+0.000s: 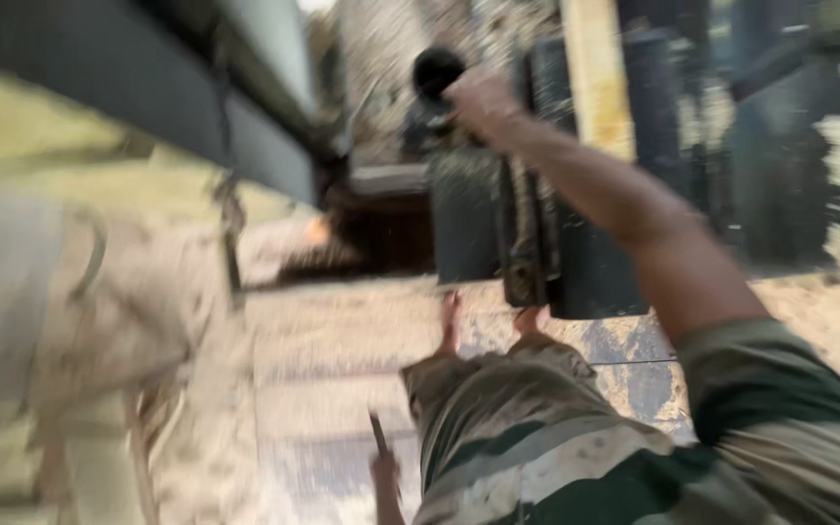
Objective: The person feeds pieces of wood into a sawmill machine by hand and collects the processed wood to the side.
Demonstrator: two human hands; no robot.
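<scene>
- Head view only; motion blur softens everything in it, so I limit findings to what reads clearly.
- My right hand [483,102] is raised at arm's length, fingers wrapped tight round a black knob [437,70] that tops a lever on the dark machine body [537,233] ahead. The grip appears firm, the wrist bent over the knob; I judge the arm is stretched out because the control sits high and far from where I stand.
- My left hand [384,478] is low at the bottom edge, closed about a thin dark stick-like tool [378,435] that points upward. What kind of tool it is, I cannot tell.
- Bare feet [532,319] show just beyond a striped, dusty garment [517,428] at my legs, close against the foot of the machine.
- The floor [342,340] is pale and covered with fine dust or husk, with a darker heap near the machine's base.
- To the left stands a pale, slack sack [119,301], near a grey beam [148,97] running diagonally overhead.
- A yellowish post [597,68] rises behind the machine.
</scene>
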